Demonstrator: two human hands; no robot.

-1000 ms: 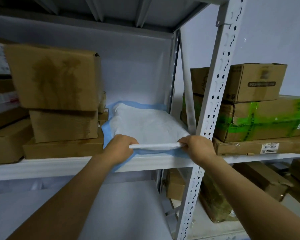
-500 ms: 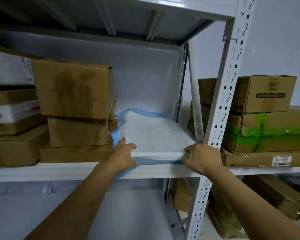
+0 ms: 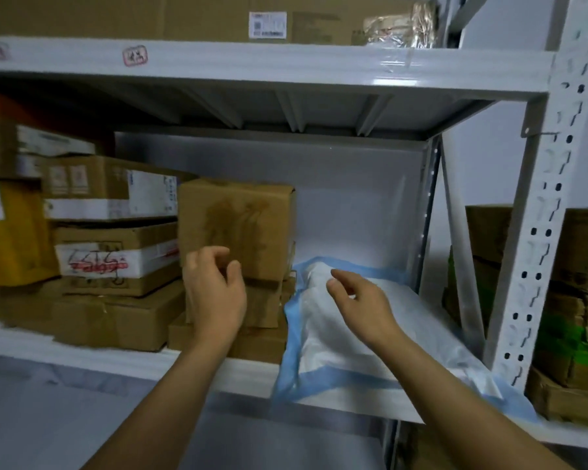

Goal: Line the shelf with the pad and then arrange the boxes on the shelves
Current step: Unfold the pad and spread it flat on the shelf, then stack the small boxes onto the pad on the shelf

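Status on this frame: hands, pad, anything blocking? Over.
Left hand open, right hand open, neither holding anything. Pad lies on the shelf, rumpled, front edge overhanging. Box stack close beside its left side.

White metal shelving (image 3: 252, 62) with a perforated upright (image 3: 554, 184) at right stands against a plain pale wall (image 3: 486, 178).

Both hands are raised on outstretched bare forearms, the left (image 3: 214, 293) and right (image 3: 362, 301) loosely curled, holding nothing.
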